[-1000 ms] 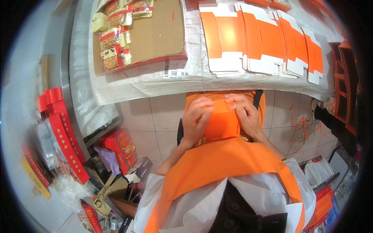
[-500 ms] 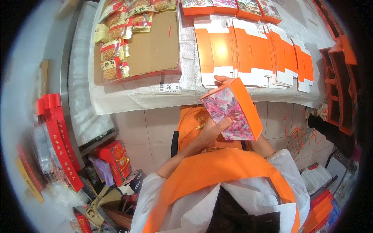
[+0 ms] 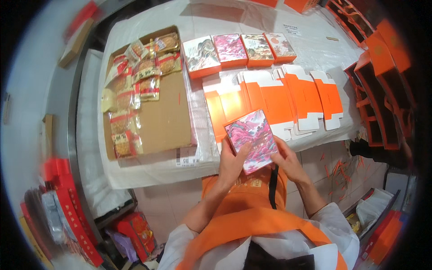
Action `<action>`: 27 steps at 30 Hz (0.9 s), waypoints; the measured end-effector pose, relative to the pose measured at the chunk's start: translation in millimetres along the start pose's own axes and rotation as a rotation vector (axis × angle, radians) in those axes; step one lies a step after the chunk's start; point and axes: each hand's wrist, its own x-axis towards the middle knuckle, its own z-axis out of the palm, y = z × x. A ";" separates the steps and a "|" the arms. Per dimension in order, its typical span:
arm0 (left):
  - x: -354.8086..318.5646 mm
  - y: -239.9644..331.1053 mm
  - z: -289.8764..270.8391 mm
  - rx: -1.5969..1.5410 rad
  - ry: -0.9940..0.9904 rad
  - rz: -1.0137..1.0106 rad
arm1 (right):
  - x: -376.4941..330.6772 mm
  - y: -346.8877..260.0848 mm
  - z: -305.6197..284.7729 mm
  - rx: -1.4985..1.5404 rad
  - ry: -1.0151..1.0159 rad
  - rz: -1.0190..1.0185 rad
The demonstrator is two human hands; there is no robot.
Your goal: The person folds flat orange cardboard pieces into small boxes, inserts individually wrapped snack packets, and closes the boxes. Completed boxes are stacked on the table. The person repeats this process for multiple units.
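Observation:
Between my two hands is a small gift box (image 3: 253,139) with a pink and purple landscape print on its face. My left hand (image 3: 233,163) grips its left side, thumb lying on the printed face. My right hand (image 3: 288,161) holds the lower right edge, fingers mostly hidden behind. The box is held in front of the table's near edge, its printed face turned up. Just beyond it lie stacks of flat orange and white carton blanks (image 3: 274,100). Behind these stands a row of several printed boxes with orange sides, among them a pink one (image 3: 230,47).
On the left of the white-covered table (image 3: 157,176) sits a shallow cardboard tray (image 3: 168,121) holding several wrapped pastries (image 3: 128,96). Orange gift bags (image 3: 373,96) stand at the right edge. Orange scraps (image 3: 342,173) litter the tiled floor. Red boxes (image 3: 137,231) lie at lower left.
The box has turned so its printed face points up and its orange side is out of sight. My right hand has come round to its right edge. The view takes in more of the far table.

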 end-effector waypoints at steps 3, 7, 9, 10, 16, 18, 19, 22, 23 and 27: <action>12.7 -2.3 4.0 -0.156 0.005 0.079 | 27.2 -13.5 -16.6 0.231 0.156 0.046; 16.4 -8.8 -9.0 -0.053 0.010 -0.048 | 105.4 -51.8 -38.5 0.211 0.159 -0.134; 12.3 -15.6 -12.6 -0.064 0.005 -0.104 | 161.9 -71.2 -41.1 0.230 0.144 -0.183; 9.3 -19.0 -14.5 -0.080 -0.015 -0.123 | 188.9 -77.8 -40.5 0.212 0.155 -0.198; 1.8 -30.1 -28.2 -0.139 0.042 -0.130 | 285.7 -90.4 -28.8 0.108 0.157 -0.126; 2.9 -27.8 -33.2 -0.142 0.095 -0.129 | 280.1 -87.7 -29.5 0.029 0.186 -0.118; 4.5 -25.3 -35.1 -0.159 0.102 -0.084 | 270.8 -86.3 -32.3 -0.072 0.262 -0.168; 5.7 -17.0 -34.3 -0.106 0.097 -0.020 | 215.8 -73.3 -55.9 -0.302 0.277 -0.486; 6.0 -14.9 -31.7 -0.052 0.064 0.026 | 191.6 -61.8 -62.4 -0.423 0.340 -0.410; 30.2 -16.6 -8.8 0.517 -0.073 0.192 | 109.0 -11.3 -80.7 -1.047 0.393 -0.503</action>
